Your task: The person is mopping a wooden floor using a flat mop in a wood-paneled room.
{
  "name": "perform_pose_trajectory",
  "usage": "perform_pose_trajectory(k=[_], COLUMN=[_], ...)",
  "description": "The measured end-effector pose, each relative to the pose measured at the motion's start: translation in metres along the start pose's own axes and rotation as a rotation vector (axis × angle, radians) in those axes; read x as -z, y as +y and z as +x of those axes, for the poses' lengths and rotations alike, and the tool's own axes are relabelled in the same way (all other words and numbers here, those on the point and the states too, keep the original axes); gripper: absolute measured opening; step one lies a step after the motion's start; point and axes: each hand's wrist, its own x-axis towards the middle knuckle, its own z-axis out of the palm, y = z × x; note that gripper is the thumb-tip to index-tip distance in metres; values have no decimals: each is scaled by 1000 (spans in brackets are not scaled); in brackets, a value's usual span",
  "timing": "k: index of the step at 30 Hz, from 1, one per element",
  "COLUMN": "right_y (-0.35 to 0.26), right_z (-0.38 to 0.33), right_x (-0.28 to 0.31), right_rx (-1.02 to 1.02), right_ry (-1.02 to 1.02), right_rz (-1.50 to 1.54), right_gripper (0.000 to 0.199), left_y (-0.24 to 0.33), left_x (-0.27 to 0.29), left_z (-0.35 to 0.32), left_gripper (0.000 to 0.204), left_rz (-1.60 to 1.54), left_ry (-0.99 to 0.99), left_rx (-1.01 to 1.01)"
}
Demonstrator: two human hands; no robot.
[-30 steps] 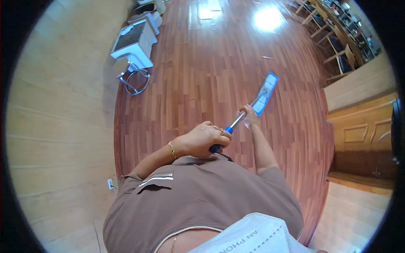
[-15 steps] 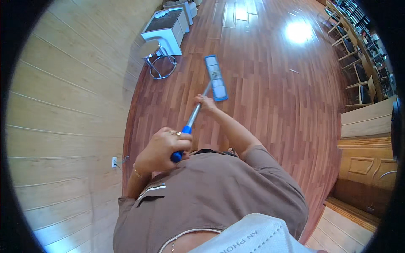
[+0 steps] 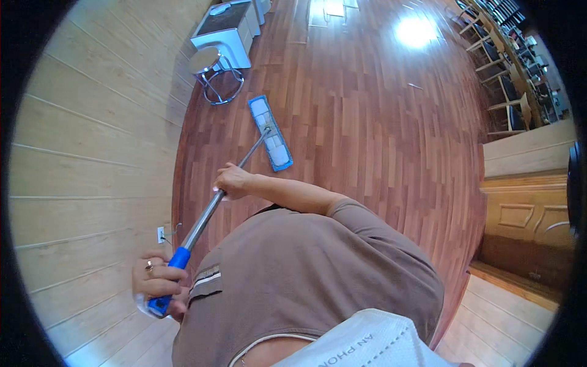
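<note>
A flat mop with a blue-edged, pale head (image 3: 279, 151) lies on the wooden floor ahead of me, left of the middle. Its metal pole (image 3: 203, 221) slants down toward my left side and ends in a blue grip. Around that blue grip, the fingers of my left hand (image 3: 160, 282) are wrapped, beside my hip and near the wall. Farther along the pole, my right hand (image 3: 232, 181) is closed on it, with the forearm reaching across my front.
A round stool with chrome legs (image 3: 223, 85) stands by the left wall (image 3: 92, 177), next to a white cabinet with a dark top (image 3: 226, 21). Chairs (image 3: 510, 116) line a long counter at far right. A wooden panelled door (image 3: 520, 244) is at right. A wall socket (image 3: 161, 235) has a cord.
The mop head has slid left and nearer to me. Both hands have moved left and back with the pole, my left hand now beside my hip.
</note>
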Motion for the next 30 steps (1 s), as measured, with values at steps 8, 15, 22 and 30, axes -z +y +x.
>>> perform_pose_trajectory(k=[8, 15, 22, 30], right_y=[-51, -60, -41, -26], right_z=[24, 14, 34, 99], right_x=[36, 49, 46, 77], right_rx=[-265, -760, -1105, -1516], right_ry=[66, 323, 482, 527], right_rz=[-181, -327, -565, -615], right_gripper=[7, 29, 27, 32], left_y=[6, -41, -150, -270], left_x=[50, 140, 182, 269], left_z=[-13, 17, 57, 161], left_gripper=[38, 25, 27, 27], left_rz=[-204, -286, -445, -607], left_ry=[460, -329, -525, -835], left_rx=[-79, 46, -90, -249])
